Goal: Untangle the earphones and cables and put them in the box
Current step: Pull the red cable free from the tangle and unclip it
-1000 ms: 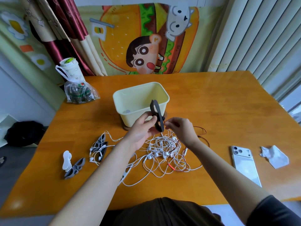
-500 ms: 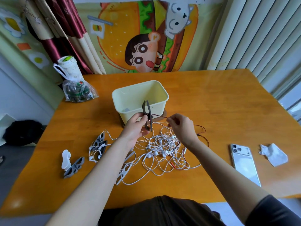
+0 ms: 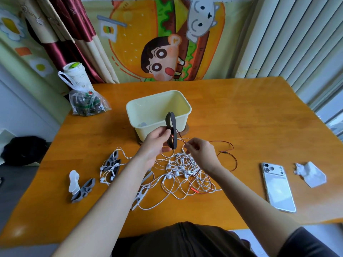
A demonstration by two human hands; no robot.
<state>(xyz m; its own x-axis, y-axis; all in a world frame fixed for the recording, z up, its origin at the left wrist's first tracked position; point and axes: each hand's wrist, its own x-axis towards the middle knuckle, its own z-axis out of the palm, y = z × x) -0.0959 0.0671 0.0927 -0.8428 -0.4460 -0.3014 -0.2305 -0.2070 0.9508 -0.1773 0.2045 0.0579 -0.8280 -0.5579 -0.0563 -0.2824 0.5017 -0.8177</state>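
Left hand (image 3: 157, 143) is gripping a dark flat winder (image 3: 172, 127), its fingers and thumb curling round the lower half and keeping the piece upright in front of the cream box (image 3: 178, 101). Right hand (image 3: 201, 153) is pinching a thin dark red cable (image 3: 229, 145) between thumb and fingertips, just beside the winder. The two hands are working close together but are not touching. A short length of the cable is running from the winder down to the pinch, while the rest is lying in loose loops on the table (image 3: 241, 117) to the right of the wrist.

Below both hands, a tangle of white earphones (image 3: 181, 171) is spreading over the wood, with part of the red cable threading through it. The box is standing open behind the hands, near the middle of the table, with one small pale item showing on its floor, too small to identify.

To the left, a partly wound pair of grey winders (image 3: 111, 164) is lying with white cord round it, and a white winder (image 3: 73, 181) is resting against another grey one (image 3: 83, 190). A phone (image 3: 278, 188) and a crumpled tissue (image 3: 310, 173) are lying at the right, and a plastic bag (image 3: 87, 102) is sitting at the far left corner.
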